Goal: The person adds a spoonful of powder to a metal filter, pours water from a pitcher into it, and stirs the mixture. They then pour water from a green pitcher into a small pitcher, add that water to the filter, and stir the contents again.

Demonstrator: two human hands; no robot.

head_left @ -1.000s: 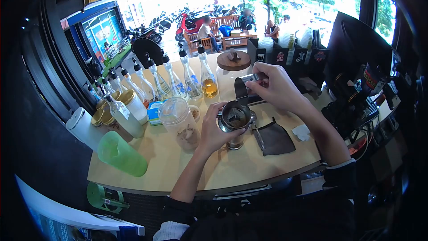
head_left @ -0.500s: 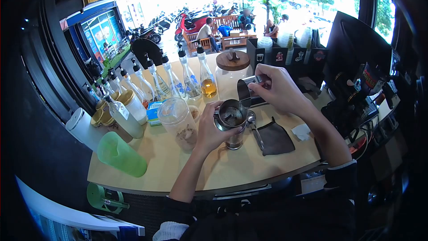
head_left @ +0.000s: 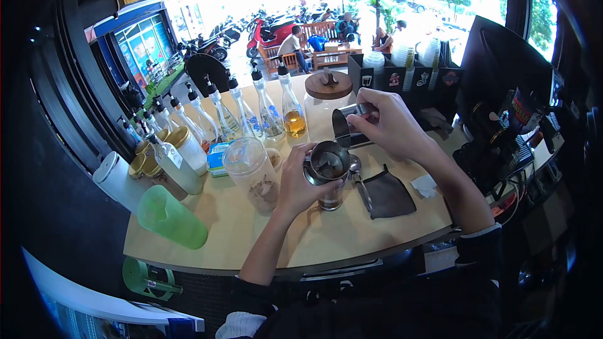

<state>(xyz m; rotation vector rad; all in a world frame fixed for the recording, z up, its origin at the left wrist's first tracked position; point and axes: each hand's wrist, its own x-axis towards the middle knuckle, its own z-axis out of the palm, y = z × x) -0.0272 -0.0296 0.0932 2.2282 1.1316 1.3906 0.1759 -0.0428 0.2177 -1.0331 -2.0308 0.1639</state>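
Observation:
My left hand [head_left: 298, 180] is wrapped round a round metal cup [head_left: 329, 162], dark and wet-looking inside. This cup sits over a clear glass [head_left: 331, 199] on the counter. Up and to the right, my right hand [head_left: 391, 123] grips a small metal pitcher [head_left: 342, 128], tipped so that its lip hangs over the cup's far rim. Beside the glass lies a long metal spoon [head_left: 362, 189], partly on a dark folded cloth [head_left: 389, 194]. Left of my left hand stands a clear lidded plastic jar [head_left: 250, 172] with brownish contents.
Pump-topped bottles [head_left: 267, 110] line the counter's far left side. A green plastic jug [head_left: 171, 216] stands near the front left edge, behind it a pale bottle [head_left: 177, 164]. A wooden-lidded jar [head_left: 328, 86] and a black cup holder [head_left: 402, 78] stand at the back. A crumpled tissue [head_left: 425, 186] lies right.
The pitcher has tipped a little further, its lip close at the cup's rim. The stream that fell from it into the cup no longer shows clearly. My hands have barely moved.

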